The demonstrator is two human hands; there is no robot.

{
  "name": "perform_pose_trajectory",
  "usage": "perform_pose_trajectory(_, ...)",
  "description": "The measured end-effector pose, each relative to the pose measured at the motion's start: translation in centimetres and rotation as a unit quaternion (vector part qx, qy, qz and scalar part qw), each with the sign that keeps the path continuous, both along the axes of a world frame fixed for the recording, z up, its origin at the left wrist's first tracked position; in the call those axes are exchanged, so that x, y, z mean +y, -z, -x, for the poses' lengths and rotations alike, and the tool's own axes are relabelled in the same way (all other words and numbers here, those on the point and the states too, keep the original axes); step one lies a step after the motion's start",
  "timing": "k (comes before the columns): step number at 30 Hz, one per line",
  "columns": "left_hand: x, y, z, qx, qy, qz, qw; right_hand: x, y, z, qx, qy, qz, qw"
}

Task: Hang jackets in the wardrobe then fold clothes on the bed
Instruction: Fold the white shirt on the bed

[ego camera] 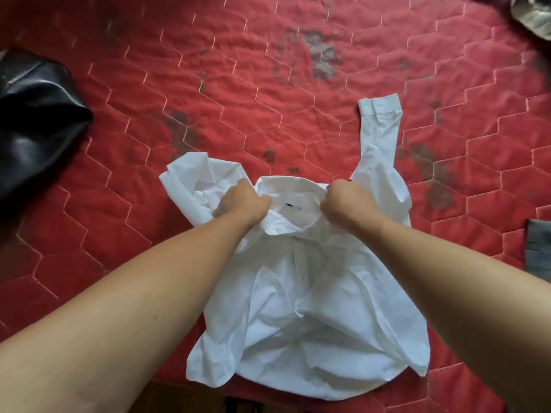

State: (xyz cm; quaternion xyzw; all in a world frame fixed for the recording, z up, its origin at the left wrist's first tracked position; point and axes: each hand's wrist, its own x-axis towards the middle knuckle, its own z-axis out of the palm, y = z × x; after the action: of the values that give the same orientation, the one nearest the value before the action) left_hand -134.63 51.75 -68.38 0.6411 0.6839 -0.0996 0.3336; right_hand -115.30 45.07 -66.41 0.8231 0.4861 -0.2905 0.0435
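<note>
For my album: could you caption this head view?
Left hand and right hand grip a white shirt by its collar on a red quilt.

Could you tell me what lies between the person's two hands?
In the head view, the white shirt's collar, with a dark label, spans the gap between the left hand and right hand.
</note>
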Motion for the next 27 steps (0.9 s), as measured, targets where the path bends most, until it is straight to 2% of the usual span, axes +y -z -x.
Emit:
perform_pose_trajectory(4,1.1,-3.5,1.3,-0.030,0.015,-0.065,0.997,-0.4,-3.5,-2.3,-0.023,-0.015,-0.106,0.994)
perform_pose_trajectory(8,3.7,-10.2,2.5,-0.097,0.071,-0.114,0.986,1.3,-9.5,-4.2,0.075,-0.037,-0.191,0.978)
perform_pose_trajectory(10,5.7,-15.0,2.5,-0.129,0.089,-0.129,0.979,3.0,-13.7,-4.7,0.095,-0.043,-0.217,0.971)
perform_pose_trajectory(15,9.4,-30.0,2.1,-0.194,0.190,-0.171,0.947,5.9,-27.4,-6.6,0.123,0.019,-0.308,0.943)
perform_pose_trajectory(20,10.4,-45.0,1.9,-0.176,0.289,-0.213,0.917,6.1,-42.9,-8.2,0.128,0.024,-0.374,0.918)
perform_pose_trajectory(27,8.6,-61.4,2.8,-0.147,0.367,-0.277,0.876,1.3,-59.0,-8.1,0.283,0.042,-0.379,0.880)
